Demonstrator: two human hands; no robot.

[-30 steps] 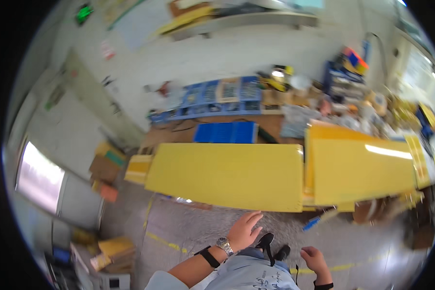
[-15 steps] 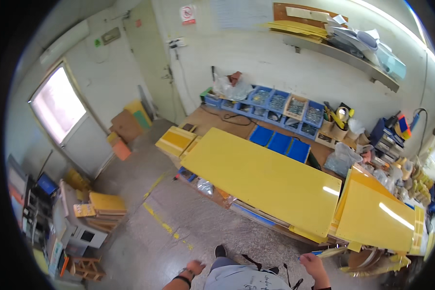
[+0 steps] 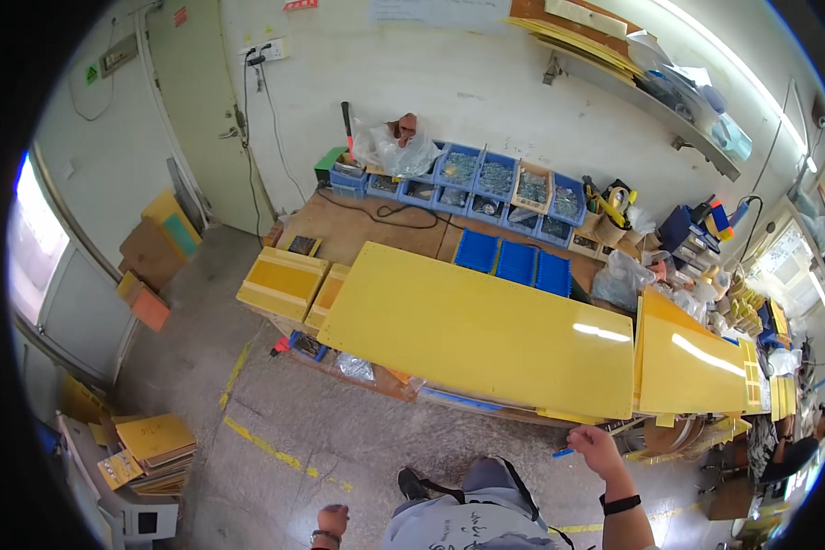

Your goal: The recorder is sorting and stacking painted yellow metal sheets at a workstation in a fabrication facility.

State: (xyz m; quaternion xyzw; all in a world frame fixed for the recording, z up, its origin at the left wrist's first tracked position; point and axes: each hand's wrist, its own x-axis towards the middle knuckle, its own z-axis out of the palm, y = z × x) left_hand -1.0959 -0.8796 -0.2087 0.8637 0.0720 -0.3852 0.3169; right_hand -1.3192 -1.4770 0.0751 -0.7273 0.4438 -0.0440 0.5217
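My right hand is raised by the front edge of the workbench, its fingers closed on a slim blue pen. Low down at the left, my left hand hangs over the floor with loosely curled fingers, and no object shows in it. Ahead of both hands lies a large flat yellow board on the bench. A second yellow board lies to its right, nearest my right hand. Neither hand touches the boards, as far as I can see.
Blue parts bins line the wall, with blue trays before them. Yellow boxes stand at the bench's left end. Stacked yellow boards are at lower left. A person sits at far right. A shelf hangs above.
The view has swung to the right and closer to the bench, bringing a seated person into sight. My right hand has come up and forward with the pen; my left hand hangs lower.
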